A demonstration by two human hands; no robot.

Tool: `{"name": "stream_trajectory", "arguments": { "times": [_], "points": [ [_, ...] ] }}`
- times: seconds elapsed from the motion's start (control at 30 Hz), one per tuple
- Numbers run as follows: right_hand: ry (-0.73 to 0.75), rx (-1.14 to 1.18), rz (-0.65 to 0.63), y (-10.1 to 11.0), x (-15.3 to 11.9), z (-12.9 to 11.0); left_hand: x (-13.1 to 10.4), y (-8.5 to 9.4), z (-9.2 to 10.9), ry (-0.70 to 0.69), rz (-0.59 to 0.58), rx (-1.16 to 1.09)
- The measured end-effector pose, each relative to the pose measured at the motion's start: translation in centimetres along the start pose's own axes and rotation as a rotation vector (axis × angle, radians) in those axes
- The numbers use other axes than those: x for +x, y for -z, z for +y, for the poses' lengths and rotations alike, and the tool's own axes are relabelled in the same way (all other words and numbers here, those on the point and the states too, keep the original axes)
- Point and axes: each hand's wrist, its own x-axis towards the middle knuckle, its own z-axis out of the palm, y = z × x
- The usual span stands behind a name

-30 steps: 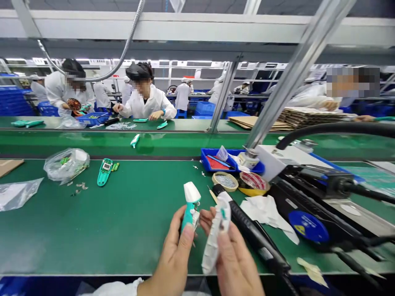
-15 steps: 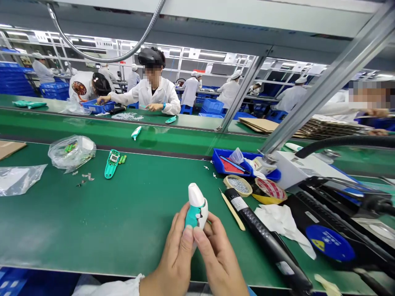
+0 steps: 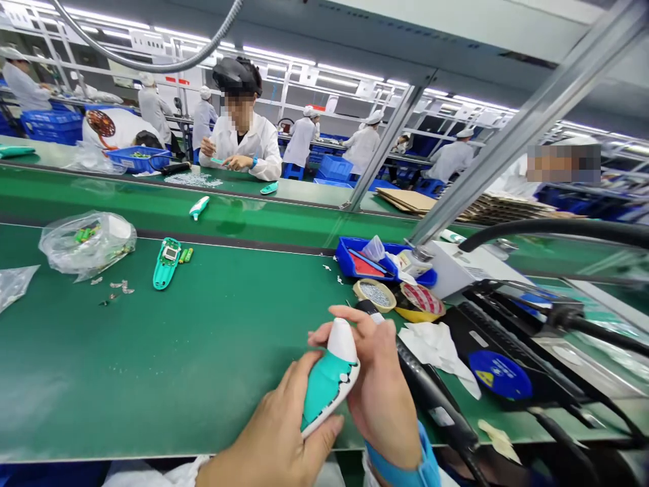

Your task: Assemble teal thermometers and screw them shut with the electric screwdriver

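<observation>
A teal and white handheld device (image 3: 329,382) with a white tip is held over the green bench, tip pointing away. My left hand (image 3: 276,423) wraps round its lower body, thumb on the near side. Beside its right edge is my right hand (image 3: 382,385), fingers spread and curving behind the white tip, with a blue band on the wrist. Whether the right palm touches the device is hard to tell. An open teal housing with a circuit board (image 3: 166,264) lies to the left, next to two green batteries (image 3: 186,256).
At the right are a blue tray (image 3: 362,267), a round dish of small parts (image 3: 375,295), a black electric screwdriver-like tool (image 3: 430,392) and white cloth (image 3: 441,352). A plastic bag (image 3: 86,247) lies left. A person (image 3: 243,135) sits across the line.
My right hand has come off its two-handed grip and opened beside the tip. The device has turned in my left hand, showing more teal. The view has shifted right.
</observation>
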Motion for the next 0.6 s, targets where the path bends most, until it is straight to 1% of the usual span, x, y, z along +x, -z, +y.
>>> {"name": "stream_trajectory", "arguments": {
  "times": [0.07, 0.1, 0.2, 0.27, 0.3, 0.37, 0.4, 0.43, 0.47, 0.6],
  "points": [
    [-0.089, 0.182, -0.04, -1.0, 0.6, -0.6, 0.0, -0.4, 0.0, -0.019, -0.012, 0.102],
    [-0.1, 0.228, -0.058, -1.5, 0.9, -0.7, 0.0, -0.5, 0.0, -0.002, -0.01, 0.16],
    [-0.079, 0.289, -0.104, -2.4, 1.9, -0.5, 0.2, -0.1, 0.4, 0.098, -0.007, 0.304],
    [-0.108, 0.319, -0.138, -2.9, 2.6, -0.2, 0.4, 0.6, 0.7, 0.112, 0.013, 0.313],
    [-0.132, 0.327, -0.152, -3.0, 3.0, -0.1, 0.6, 1.1, 0.9, 0.086, 0.026, 0.29],
    [-0.18, 0.31, -0.178, -3.3, 3.8, 0.0, 1.1, 2.3, 1.0, -0.012, 0.045, 0.204],
    [-0.205, 0.29, -0.193, -3.4, 4.3, -0.1, 1.5, 2.8, 0.9, -0.05, 0.04, 0.146],
    [-0.231, 0.264, -0.207, -3.4, 4.8, -0.2, 1.9, 3.4, 0.8, -0.058, 0.024, 0.081],
    [-0.257, 0.236, -0.219, -3.4, 5.4, -0.3, 2.3, 3.9, 0.6, -0.032, 0.006, 0.008],
    [-0.35, 0.143, -0.267, -3.3, 7.7, -0.9, 4.6, 5.5, 0.1, 0.206, -0.04, -0.327]
  ]
}}
